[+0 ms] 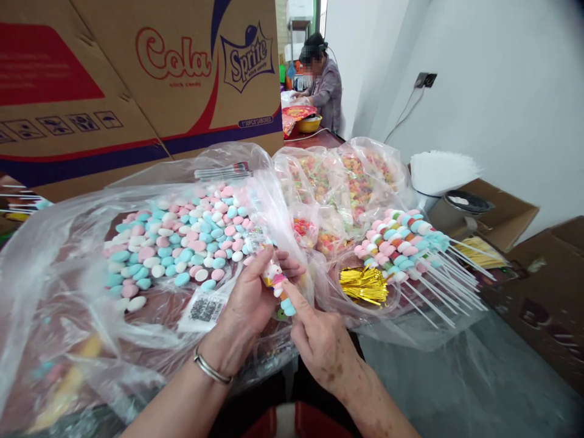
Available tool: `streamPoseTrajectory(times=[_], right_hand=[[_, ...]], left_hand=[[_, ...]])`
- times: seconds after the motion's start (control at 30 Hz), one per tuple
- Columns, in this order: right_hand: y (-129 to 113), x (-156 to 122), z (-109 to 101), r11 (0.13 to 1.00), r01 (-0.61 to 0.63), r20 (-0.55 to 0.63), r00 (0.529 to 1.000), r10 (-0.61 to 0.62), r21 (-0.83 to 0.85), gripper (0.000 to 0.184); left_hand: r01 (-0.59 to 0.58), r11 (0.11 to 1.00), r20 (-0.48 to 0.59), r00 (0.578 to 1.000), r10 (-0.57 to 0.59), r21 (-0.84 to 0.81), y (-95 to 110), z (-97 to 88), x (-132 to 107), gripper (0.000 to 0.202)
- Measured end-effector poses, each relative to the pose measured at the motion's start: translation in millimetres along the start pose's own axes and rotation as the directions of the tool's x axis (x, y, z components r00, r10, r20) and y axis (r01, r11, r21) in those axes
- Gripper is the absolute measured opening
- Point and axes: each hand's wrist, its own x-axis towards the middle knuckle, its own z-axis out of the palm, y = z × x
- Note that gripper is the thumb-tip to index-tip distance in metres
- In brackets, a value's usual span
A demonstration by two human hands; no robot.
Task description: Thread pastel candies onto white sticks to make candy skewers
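Note:
In the middle of the view, a short row of candies (286, 306) in white, orange and blue is partly covered by a small clear wrapper with colourful print. My left hand (255, 295), with a metal bracelet at the wrist, cradles the wrapped candy between thumb and fingers. From the right, my right hand (326, 347) presses its outstretched index finger against the candy, the thumb and other fingers curled by its lower end. Whether a stick runs through it is hidden. Loose pink, blue and white candies (173, 243) lie on plastic sheeting left of my hands.
Finished-looking candy skewers (401, 243) with white sticks lie right, beside gold twist ties (365, 286). Bags of coloured gummies (337, 176) lie behind. A label with a square code (203, 309) is near my left wrist. A large carton (137, 91) stands back left; another person (323, 85) works beyond.

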Motion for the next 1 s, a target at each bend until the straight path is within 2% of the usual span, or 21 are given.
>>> streamPoseTrajectory(times=[0.2,0.3,0.43,0.67,0.8,0.9,1.0], right_hand=[[-0.6,-1.4,-0.1,1.000,0.021,-0.006,1.000,-0.021,-0.011,0.059],[-1.0,-1.2,0.8,0.996,0.035,0.002,0.999,-0.035,-0.081,0.061],[-3.2,-1.5,3.3,0.983,0.016,-0.008,1.000,-0.018,-0.181,0.061],[-6.7,-1.2,3.6,0.951,-0.025,-0.007,1.000,0.024,-0.308,0.058],[-6.9,-1.0,0.2,0.966,0.008,-0.008,1.000,-0.010,-0.259,0.059],[-8.0,-0.6,3.1,0.975,0.039,-0.051,0.997,-0.052,-0.217,0.058],[-9.0,-0.1,8.6,0.979,-0.048,-0.118,0.993,0.025,-0.196,0.051]], left_hand=[[-0.040,0.998,-0.018,0.999,0.039,-0.045,9.5,-1.4,4.9,0.018],[-0.023,0.997,-0.007,1.000,0.022,-0.080,8.4,-1.0,8.4,0.027],[-0.008,0.994,-0.096,0.995,-0.003,-0.107,5.9,-1.2,11.0,0.036],[0.031,0.994,-0.138,0.989,-0.045,-0.106,-1.3,-2.0,10.2,0.035],[0.020,0.994,-0.130,0.991,-0.034,-0.110,-5.3,-1.0,10.3,0.032],[-0.015,0.994,-0.098,0.995,0.004,-0.111,-9.1,1.7,7.1,0.027],[-0.011,0.993,-0.024,1.000,0.008,-0.117,-11.0,4.1,2.9,0.025]])
